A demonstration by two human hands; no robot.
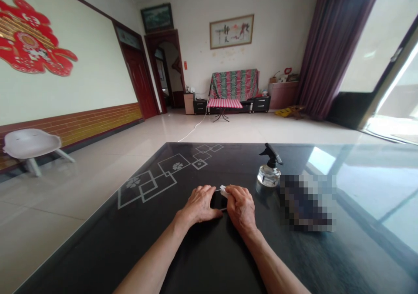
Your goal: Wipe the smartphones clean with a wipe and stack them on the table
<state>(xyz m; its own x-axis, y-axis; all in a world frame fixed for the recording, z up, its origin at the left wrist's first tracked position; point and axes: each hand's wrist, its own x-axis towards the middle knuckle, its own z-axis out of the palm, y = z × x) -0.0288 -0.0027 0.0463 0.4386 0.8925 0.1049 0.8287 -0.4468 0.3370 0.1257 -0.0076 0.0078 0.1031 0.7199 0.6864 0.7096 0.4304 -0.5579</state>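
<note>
Both of my hands rest close together on the black glass table (202, 259). My left hand (200, 205) curls over the left side of a dark flat object, perhaps a phone (218, 201), lying on the table. My right hand (241, 207) is closed on a small white cloth or wipe (224, 191) at the object's far right edge. A clear spray bottle (269, 170) with a black trigger head stands a little beyond and to the right of my right hand.
A blurred-out patch (307, 202) covers something on the table right of the bottle. A white chair (31, 145) stands at the left wall. A covered sofa (234, 85) and small stand sit at the far wall. Tall windows and a curtain (329, 46) are on the right.
</note>
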